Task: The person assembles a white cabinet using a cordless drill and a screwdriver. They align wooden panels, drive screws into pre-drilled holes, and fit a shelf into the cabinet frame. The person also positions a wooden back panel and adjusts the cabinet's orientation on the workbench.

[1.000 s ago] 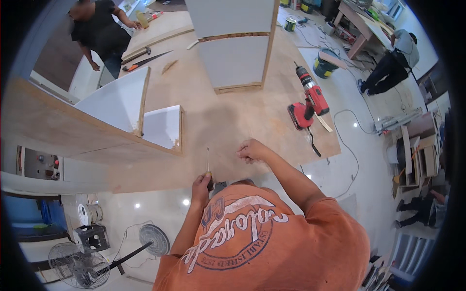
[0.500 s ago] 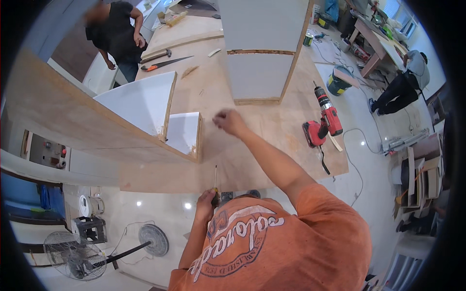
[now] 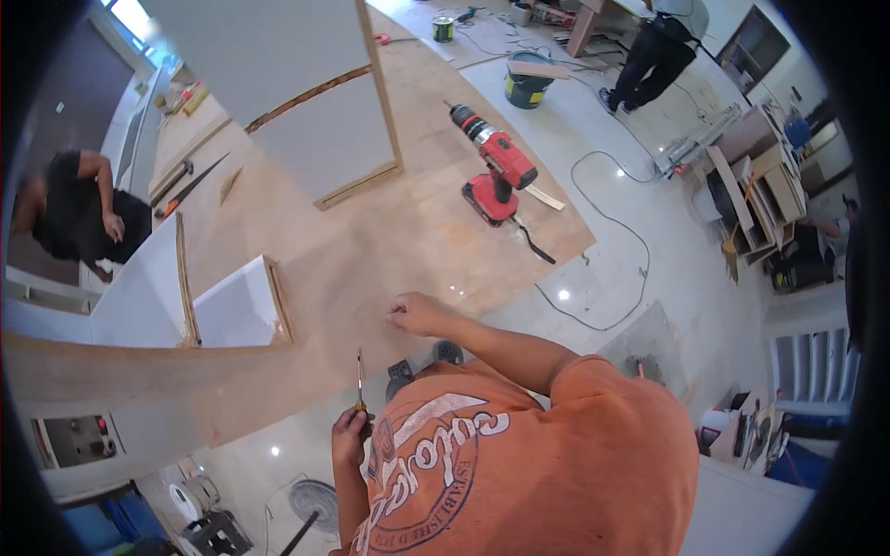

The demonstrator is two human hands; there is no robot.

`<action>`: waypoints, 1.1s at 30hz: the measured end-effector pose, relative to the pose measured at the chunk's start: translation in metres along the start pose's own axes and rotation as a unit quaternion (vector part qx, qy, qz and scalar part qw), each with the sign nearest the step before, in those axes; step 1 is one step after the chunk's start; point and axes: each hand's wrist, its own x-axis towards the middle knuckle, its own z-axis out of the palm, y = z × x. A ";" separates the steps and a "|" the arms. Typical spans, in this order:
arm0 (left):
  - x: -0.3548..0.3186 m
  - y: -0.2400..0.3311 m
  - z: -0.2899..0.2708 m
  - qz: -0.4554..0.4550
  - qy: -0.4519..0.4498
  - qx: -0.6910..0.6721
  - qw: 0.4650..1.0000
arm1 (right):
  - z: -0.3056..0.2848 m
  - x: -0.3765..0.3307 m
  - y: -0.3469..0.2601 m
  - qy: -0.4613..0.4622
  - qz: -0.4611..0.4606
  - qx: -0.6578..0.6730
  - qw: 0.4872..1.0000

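Note:
My left hand (image 3: 351,432) is wrapped round the handle of a screwdriver (image 3: 361,371), whose thin shaft points away from me past the near edge of the plywood board. Over that board, right of the screwdriver tip, my right hand (image 3: 414,313) has its fingers curled together; anything small inside them is hidden. Beyond it a red cordless drill (image 3: 505,162) stands on its battery, chuck toward the far left. White-faced panels with raw wooden edges flank the space: an upright cabinet panel (image 3: 334,139) ahead and a stepped cabinet piece (image 3: 243,303) to the left.
A hammer (image 3: 172,181) and an orange-handled saw (image 3: 192,186) lie at the far left by a co-worker in black (image 3: 88,204). Another person (image 3: 654,57) stands far right near a bucket (image 3: 527,85). A cable (image 3: 640,222) winds over the floor.
My view has turned to the right. My right hand has drawn back toward my body from beside the stepped cabinet piece. The screwdriver stays in my left hand.

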 end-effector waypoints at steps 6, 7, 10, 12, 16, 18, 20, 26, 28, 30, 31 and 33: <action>-0.002 0.017 0.025 0.014 -0.023 -0.023 0.999 | -0.026 -0.028 0.020 0.034 -0.084 -0.080 0.993; 0.000 0.021 0.029 0.019 -0.021 -0.015 0.999 | -0.026 -0.030 0.021 0.043 -0.107 -0.122 0.986; 0.004 0.021 0.035 0.053 -0.092 -0.051 0.993 | -0.024 -0.041 0.002 -0.058 -0.023 -0.100 0.993; 0.003 0.029 0.043 0.047 -0.099 -0.029 0.993 | -0.018 -0.043 0.000 -0.139 0.021 0.047 0.989; 0.004 0.029 0.048 0.044 -0.113 0.019 0.992 | -0.006 -0.044 -0.008 -0.200 0.040 0.125 0.971; 0.000 0.029 0.053 0.045 -0.108 0.013 0.993 | -0.007 -0.043 -0.015 -0.176 0.007 0.014 0.984; -0.001 0.030 0.053 0.054 -0.108 0.013 0.993 | -0.010 -0.039 -0.018 -0.140 -0.074 -0.128 0.979; -0.017 0.030 0.048 0.115 -0.086 -0.028 0.989 | -0.025 -0.039 -0.023 -0.182 -0.221 -0.193 0.938; -0.004 0.017 0.036 0.104 -0.102 -0.094 0.985 | -0.021 -0.030 -0.026 -0.232 -0.091 -0.170 0.954; 0.001 0.023 0.036 0.094 -0.105 -0.107 0.984 | -0.019 -0.033 -0.031 -0.219 -0.048 -0.090 0.970; 0.004 0.026 0.037 0.095 -0.105 -0.090 0.986 | -0.020 -0.032 -0.034 -0.213 -0.027 -0.050 0.975; 0.005 0.033 0.041 0.096 -0.100 -0.037 0.990 | -0.018 -0.031 -0.035 -0.202 -0.007 -0.034 0.979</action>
